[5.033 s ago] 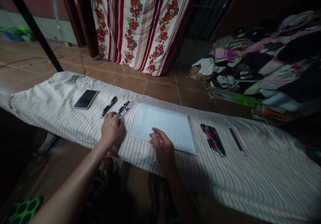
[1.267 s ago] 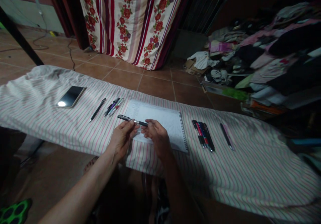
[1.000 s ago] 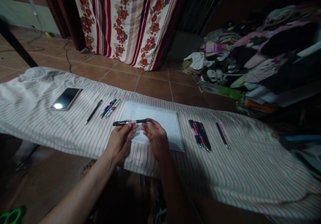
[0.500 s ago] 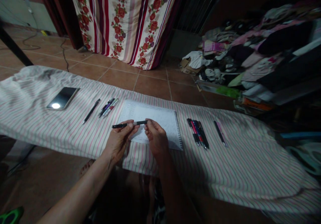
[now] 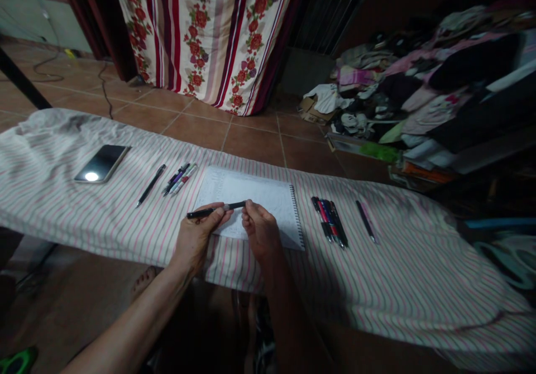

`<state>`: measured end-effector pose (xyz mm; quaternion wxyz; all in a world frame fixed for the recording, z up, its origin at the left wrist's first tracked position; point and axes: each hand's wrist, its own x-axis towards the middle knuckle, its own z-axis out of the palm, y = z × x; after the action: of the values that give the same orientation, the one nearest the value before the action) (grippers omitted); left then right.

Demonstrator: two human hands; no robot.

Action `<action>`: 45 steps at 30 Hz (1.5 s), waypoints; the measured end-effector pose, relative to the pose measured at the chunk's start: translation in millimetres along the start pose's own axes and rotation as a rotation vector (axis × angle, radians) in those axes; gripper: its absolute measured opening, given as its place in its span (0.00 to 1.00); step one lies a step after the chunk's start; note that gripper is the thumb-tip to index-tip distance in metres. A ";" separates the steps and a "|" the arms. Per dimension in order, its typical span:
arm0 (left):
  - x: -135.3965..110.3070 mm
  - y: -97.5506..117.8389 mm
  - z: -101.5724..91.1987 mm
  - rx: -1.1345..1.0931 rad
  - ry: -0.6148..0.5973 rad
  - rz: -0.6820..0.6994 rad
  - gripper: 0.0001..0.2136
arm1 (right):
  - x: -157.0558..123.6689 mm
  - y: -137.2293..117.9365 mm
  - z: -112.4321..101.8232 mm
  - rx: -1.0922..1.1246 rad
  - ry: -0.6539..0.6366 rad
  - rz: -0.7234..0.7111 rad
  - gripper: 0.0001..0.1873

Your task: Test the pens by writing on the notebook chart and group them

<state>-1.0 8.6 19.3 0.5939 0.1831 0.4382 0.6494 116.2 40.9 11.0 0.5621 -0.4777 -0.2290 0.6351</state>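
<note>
A black pen [image 5: 200,214] lies level between my two hands, above the spiral notebook [image 5: 268,192]. My left hand [image 5: 201,228] pinches its barrel near the middle. With the fingertips of my right hand [image 5: 260,226] I grip its right end. Writing covers parts of the white notebook page, and the spiral binding runs down its right side. To the left lie a single black pen [image 5: 151,186] and a small group of pens [image 5: 180,179]. Right of the notebook rests another group of pens [image 5: 330,222], with a dark pen and a pinkish one [image 5: 367,221] beyond it.
A striped cloth [image 5: 393,279] covers the long surface under everything. A phone [image 5: 103,163] with a bright reflection lies at the left. Behind are the tiled floor [image 5: 201,123], a floral curtain [image 5: 218,39] and a heap of clothes [image 5: 419,84] at the right.
The pen's left end has dipped slightly, and its tilt is a little steeper. Both hands keep their hold on it. The whole view has shifted very slightly.
</note>
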 end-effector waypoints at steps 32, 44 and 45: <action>9.9 29.8 -32.0 1.187 -0.160 0.676 0.15 | 5.6 -4.8 -12.5 -0.144 -0.038 -0.194 0.11; 0.6 11.2 -13.5 1.883 -0.262 0.699 0.15 | 2.9 11.8 6.4 -0.124 -0.089 -0.084 0.21; 0.3 12.2 -13.3 1.890 -0.259 0.684 0.16 | 1.9 10.7 6.7 -0.123 -0.075 -0.069 0.20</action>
<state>-18.7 5.3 21.5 0.0309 0.7629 0.6288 0.1469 105.3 41.4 4.4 0.5443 -0.4790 -0.3046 0.6176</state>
